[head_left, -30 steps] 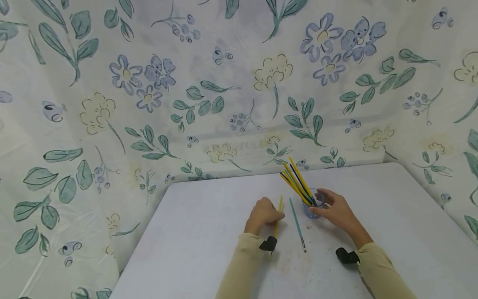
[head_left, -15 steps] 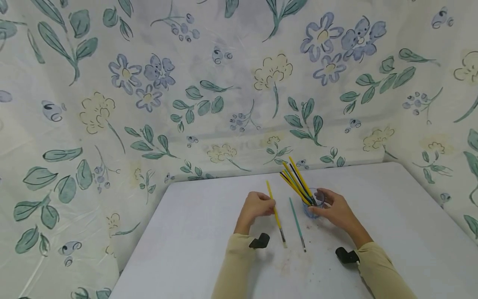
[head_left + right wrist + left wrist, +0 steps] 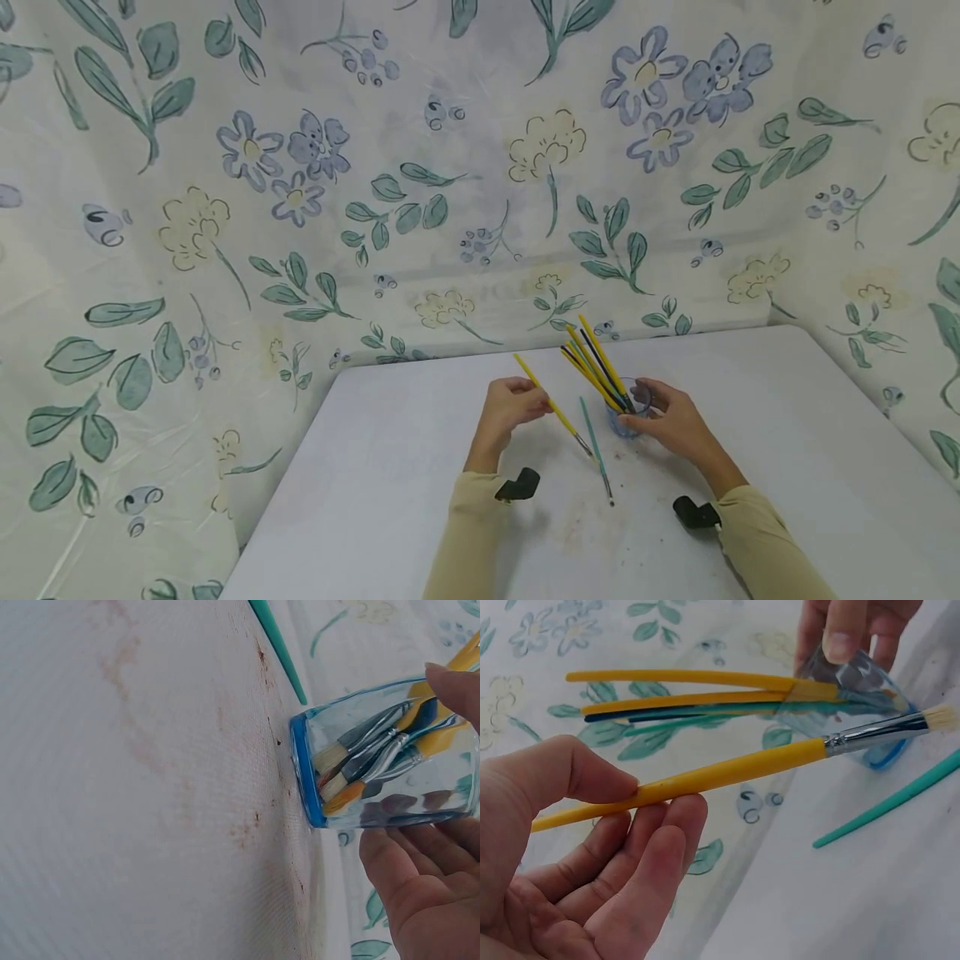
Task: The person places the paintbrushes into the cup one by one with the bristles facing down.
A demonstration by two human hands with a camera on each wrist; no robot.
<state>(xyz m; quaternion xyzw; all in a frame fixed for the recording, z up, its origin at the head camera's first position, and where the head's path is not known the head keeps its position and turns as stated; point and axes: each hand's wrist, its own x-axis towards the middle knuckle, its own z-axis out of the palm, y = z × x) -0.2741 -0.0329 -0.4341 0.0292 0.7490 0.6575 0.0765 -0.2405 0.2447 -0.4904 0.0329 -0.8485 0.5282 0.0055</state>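
Note:
My left hand (image 3: 512, 410) pinches a yellow paintbrush (image 3: 735, 766) by its handle between thumb and fingers. The brush slants, its pale bristle end pointing down and to the right. My right hand (image 3: 678, 421) grips a clear glass (image 3: 390, 802) with a blue base, thumb on one side and fingers on the other. Several paintbrushes (image 3: 596, 367) with yellow, dark blue and teal handles lean left in the glass, bristles down. A teal paintbrush (image 3: 590, 427) lies on the table between the hands, and the yellow brush's tip overlaps it in the head view.
The white table (image 3: 375, 467) carries reddish-brown smudges and specks (image 3: 255, 821) near the glass. A floral sheet (image 3: 420, 225) hangs behind and beside the table. Black wrist cameras (image 3: 696, 512) sit at both sleeves.
My left hand has lifted the yellow paintbrush from the table and moved a little up and left, turning its bristle end rightward. My right hand and the glass have stayed put.

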